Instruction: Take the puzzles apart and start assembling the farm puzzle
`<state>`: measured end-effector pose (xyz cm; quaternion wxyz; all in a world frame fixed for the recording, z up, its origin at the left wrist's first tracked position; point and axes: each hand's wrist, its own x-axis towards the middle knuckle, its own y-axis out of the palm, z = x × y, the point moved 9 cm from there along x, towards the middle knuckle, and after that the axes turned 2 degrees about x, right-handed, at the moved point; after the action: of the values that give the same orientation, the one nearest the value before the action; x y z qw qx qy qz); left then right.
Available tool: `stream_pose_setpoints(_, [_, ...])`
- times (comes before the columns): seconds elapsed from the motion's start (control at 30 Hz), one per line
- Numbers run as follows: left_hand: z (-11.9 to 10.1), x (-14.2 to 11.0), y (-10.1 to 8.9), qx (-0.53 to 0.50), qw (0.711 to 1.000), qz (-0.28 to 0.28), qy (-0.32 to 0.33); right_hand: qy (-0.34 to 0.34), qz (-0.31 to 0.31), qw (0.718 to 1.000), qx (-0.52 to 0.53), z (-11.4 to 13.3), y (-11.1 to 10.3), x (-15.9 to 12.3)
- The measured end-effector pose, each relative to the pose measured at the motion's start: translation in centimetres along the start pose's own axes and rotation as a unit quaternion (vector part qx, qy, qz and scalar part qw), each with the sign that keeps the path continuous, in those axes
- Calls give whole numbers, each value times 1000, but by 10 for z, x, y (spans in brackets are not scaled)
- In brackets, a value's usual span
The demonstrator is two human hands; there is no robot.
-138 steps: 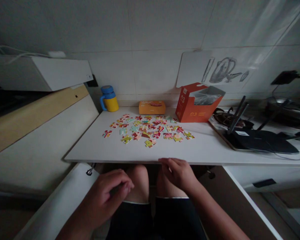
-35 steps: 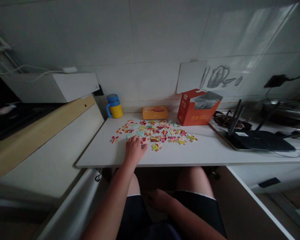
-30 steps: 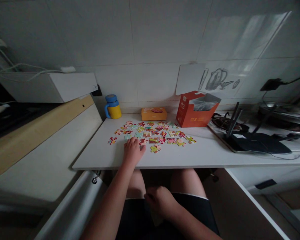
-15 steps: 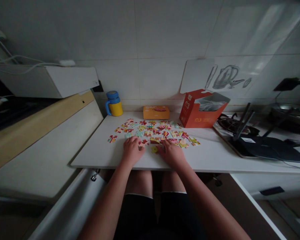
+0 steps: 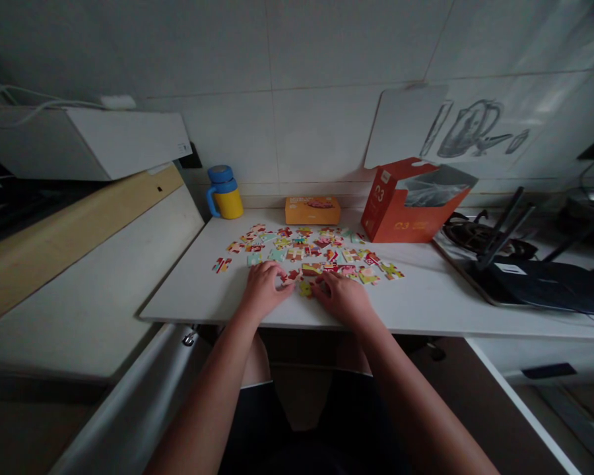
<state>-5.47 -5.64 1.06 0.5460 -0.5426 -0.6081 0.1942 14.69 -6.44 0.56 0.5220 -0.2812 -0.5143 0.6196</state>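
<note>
Several colourful puzzle pieces (image 5: pixel 321 247) lie scattered on a white table (image 5: pixel 426 303). My left hand (image 5: pixel 263 289) rests on the table at the near edge of the spread. Its fingers are bent down, with the tips on a red piece (image 5: pixel 292 274). My right hand (image 5: pixel 345 298) lies close beside it, fingers curled, with the tips at a yellow-green piece (image 5: pixel 305 288). The two hands are a short gap apart, and both forearms reach in from below over my knees.
A small orange box (image 5: pixel 312 210) and a blue-and-yellow mug (image 5: pixel 224 192) stand at the back by the tiled wall. An open orange carton (image 5: pixel 406 206) sits at the back right. A black router (image 5: pixel 544 284) with antennas and cables lies to the right. A white panel (image 5: pixel 79 297) slopes at the left.
My right hand has come up from my lap onto the table beside the left. Both hands have closed in on the nearest pieces. The view has shifted slightly.
</note>
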Motion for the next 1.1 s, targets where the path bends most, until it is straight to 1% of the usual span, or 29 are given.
stream_pose_setpoints(0.1, [2,-1,0,4,1000,-1,-13,0,5,1000,4,0,0,-1])
stream_pose_setpoints(0.3, [0,-1,-1,-16,1000,-3,-1,6,10,1000,7,-1,2,-1])
stream_pose_setpoints(0.47, [3,0,2,-9,1000,5,-8,9,11,1000,10,-2,2,0])
stream_pose_setpoints(0.6, [7,1,2,8,1000,-7,-12,3,6,1000,16,-1,0,0])
stream_pose_setpoints(0.77, [10,1,0,44,998,-29,-31,8,9,1000,15,-1,0,0])
stream_pose_setpoints(1.0, [5,1,2,61,998,-9,-27,14,7,1000,16,-1,0,1])
stream_pose_setpoints(1.1, [2,0,3,63,998,-6,-11,17,9,1000,17,-1,0,0])
